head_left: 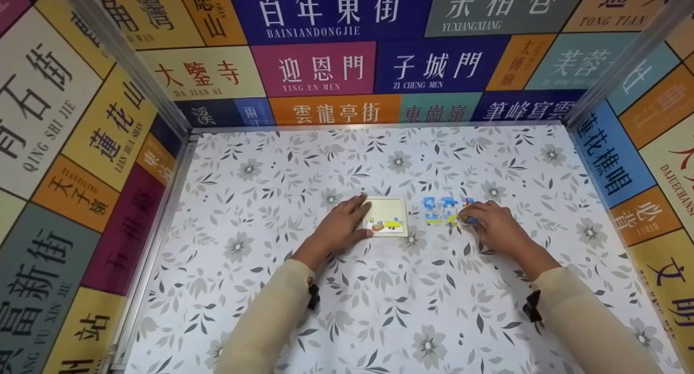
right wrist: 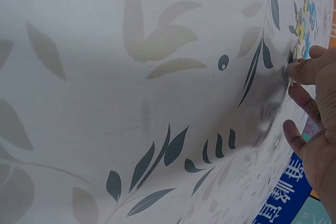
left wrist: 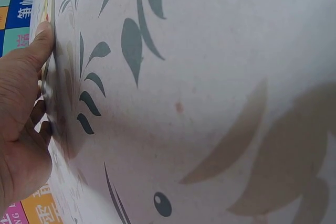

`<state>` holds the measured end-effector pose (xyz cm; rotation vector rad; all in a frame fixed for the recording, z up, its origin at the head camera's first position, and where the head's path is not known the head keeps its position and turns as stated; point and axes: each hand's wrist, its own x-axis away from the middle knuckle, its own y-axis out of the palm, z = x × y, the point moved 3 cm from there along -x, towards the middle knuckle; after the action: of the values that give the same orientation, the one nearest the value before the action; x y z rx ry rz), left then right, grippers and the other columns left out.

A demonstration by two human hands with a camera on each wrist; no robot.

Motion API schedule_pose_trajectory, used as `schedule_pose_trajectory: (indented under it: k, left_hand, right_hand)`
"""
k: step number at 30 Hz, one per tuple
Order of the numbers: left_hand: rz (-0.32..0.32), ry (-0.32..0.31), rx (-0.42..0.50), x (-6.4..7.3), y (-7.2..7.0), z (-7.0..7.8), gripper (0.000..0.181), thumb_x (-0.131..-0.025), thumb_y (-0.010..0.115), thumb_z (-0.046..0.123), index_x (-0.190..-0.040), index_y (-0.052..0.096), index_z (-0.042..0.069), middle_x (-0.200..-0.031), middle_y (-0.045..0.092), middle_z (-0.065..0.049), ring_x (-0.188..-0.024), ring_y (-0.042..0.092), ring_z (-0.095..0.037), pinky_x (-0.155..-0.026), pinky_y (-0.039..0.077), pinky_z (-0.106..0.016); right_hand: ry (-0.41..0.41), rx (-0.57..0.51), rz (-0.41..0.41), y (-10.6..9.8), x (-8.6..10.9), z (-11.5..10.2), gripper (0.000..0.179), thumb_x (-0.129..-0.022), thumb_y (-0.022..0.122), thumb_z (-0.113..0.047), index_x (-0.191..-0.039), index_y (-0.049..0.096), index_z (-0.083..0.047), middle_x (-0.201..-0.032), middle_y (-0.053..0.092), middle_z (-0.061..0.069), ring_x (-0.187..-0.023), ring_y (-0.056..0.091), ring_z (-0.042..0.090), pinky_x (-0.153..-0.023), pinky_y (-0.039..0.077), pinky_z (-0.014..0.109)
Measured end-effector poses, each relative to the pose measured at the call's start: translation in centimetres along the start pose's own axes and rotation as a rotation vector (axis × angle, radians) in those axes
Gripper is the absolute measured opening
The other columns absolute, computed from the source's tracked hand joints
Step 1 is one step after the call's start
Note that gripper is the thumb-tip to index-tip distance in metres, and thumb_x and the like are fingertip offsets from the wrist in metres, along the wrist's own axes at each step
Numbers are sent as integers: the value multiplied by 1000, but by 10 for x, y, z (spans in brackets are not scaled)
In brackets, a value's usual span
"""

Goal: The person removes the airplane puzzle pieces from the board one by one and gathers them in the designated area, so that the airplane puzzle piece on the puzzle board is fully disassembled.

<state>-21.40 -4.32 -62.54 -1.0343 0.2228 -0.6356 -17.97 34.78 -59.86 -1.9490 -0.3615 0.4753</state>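
Note:
A small, shallow puzzle tray (head_left: 386, 201) with a pale inside lies on the cloth; assembled pieces with a yellow and orange picture (head_left: 391, 223) fill its lower part. My left hand (head_left: 340, 225) rests along the tray's left side, thumb at the lower corner and fingers spread toward the upper one. In the left wrist view its thumb (left wrist: 43, 43) presses the edge. Right of the tray lie several loose blue and yellow jigsaw pieces (head_left: 432, 205). At their right end my right hand (head_left: 496, 227) pinches a puzzle piece, mostly hidden by the fingertips.
A white cloth (head_left: 347, 320) with grey flowers and leaves covers the table. Panels with Chinese lettering (head_left: 320, 68) stand at the back and both sides. A metal rail (head_left: 154, 238) runs along the left table edge.

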Motion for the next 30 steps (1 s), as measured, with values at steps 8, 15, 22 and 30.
schedule_pose_trajectory:
  k: [8, 15, 22, 30]
  left_hand:
    - [6, 9, -10, -1, 0, 1, 76, -112, 63, 45, -174, 36, 11, -185, 26, -11, -169, 29, -37, -139, 27, -52]
    - [8, 7, -17, -1, 0, 0, 76, -112, 63, 45, -174, 36, 10, -185, 26, -11, -169, 29, -37, -139, 27, -52]
    - [16, 21, -15, 0, 1, 0, 77, -111, 64, 46, -173, 38, 9, -183, 29, -13, -168, 32, -39, -138, 29, -54]
    - [25, 31, -11, 0, 0, 0, 77, -111, 64, 46, -173, 38, 7, -183, 29, -14, -167, 33, -40, -138, 29, -54]
  right_hand:
    - [-69, 54, 53, -1, 0, 2, 39, -87, 82, 15, -119, 81, -7, -118, 80, 12, -97, 73, 37, -71, 58, 53]
    - [-53, 52, 69, 0, 0, 1, 37, -86, 82, 16, -116, 81, -5, -115, 82, 12, -97, 74, 37, -79, 60, 58]
    - [-15, 46, 45, 0, 1, 1, 38, -86, 82, 18, -117, 81, -4, -115, 82, 13, -104, 78, 38, -88, 64, 56]
    - [2, 42, 23, -1, 0, 3, 37, -88, 82, 15, -118, 81, -5, -117, 83, 13, -108, 79, 38, -93, 64, 57]
